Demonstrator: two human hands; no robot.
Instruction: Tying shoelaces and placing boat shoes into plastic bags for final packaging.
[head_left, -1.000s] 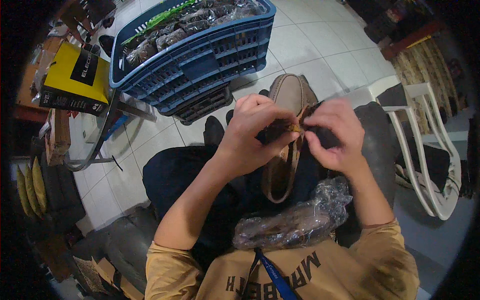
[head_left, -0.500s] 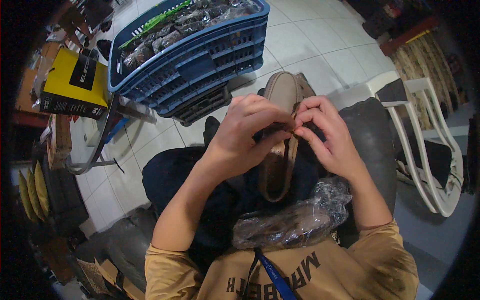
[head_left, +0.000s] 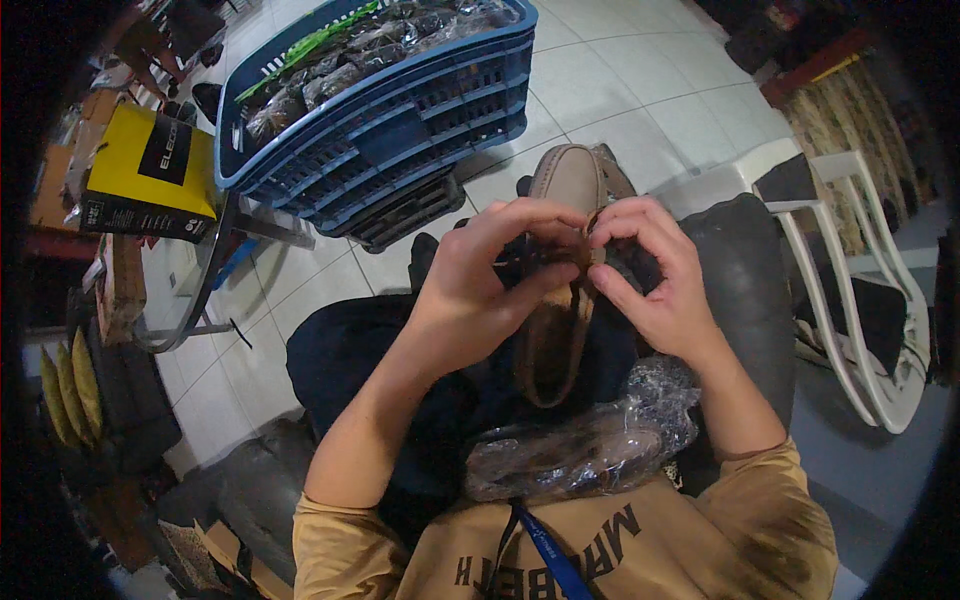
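A beige moccasin-style shoe (head_left: 566, 183) with stitching round its toe lies over my lap, toe pointing away and its open heel end toward me. My left hand (head_left: 485, 270) reaches over the shoe's left side, thumb and fingers bent in at its middle. From the other side my right hand (head_left: 655, 270) pinches at the same spot, fingertips close to the left ones. Which small part of the shoe they grip is hidden by the fingers. A clear plastic-wrapped shoe (head_left: 570, 460) rests on my lap against my shirt.
A blue plastic crate (head_left: 400, 140) full of plastic-wrapped items stands ahead on the tiled floor, on a dark base. To the left is a yellow and black box (head_left: 150, 175) beside a curved metal frame. A white plastic chair (head_left: 870, 330) stands at the right.
The thumbs and fingertips, pressed together before, have spread slightly apart at the shoe's middle. The shoe and the wrapped one have hardly moved.
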